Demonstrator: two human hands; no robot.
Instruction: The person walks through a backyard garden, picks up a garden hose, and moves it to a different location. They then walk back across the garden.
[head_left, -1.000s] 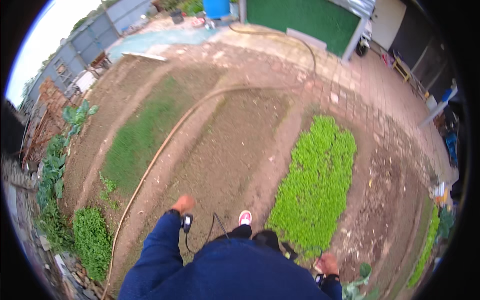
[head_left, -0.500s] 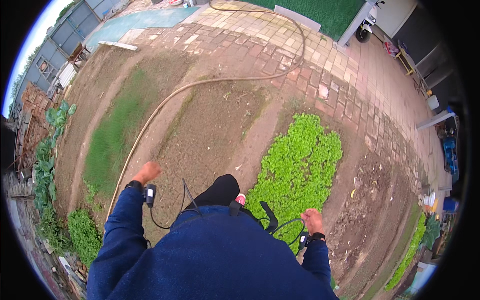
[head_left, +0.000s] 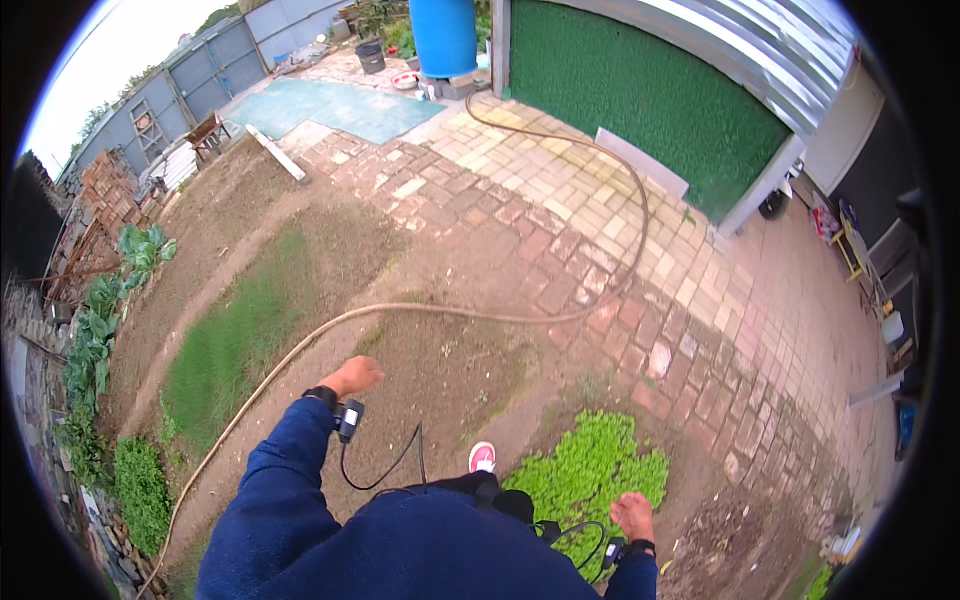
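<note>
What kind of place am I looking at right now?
Most likely a backyard vegetable garden: bare soil beds with a low leafy green patch, a garden hose across a brick path, and a blue barrel by a shed.

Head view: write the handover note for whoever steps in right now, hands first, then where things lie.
Left hand: empty, loosely closed, out over bare soil, nearest the garden hose.
Right hand: empty, low by the hip, over the edge of the leafy green patch.
Both wrists carry a small black device with a cable.
The hose runs from the soil across the brick paving toward the blue barrel.
Done: nothing visibly picked up. Left: the hose lies untouched on the ground; one foot in a pink shoe is forward.
</note>
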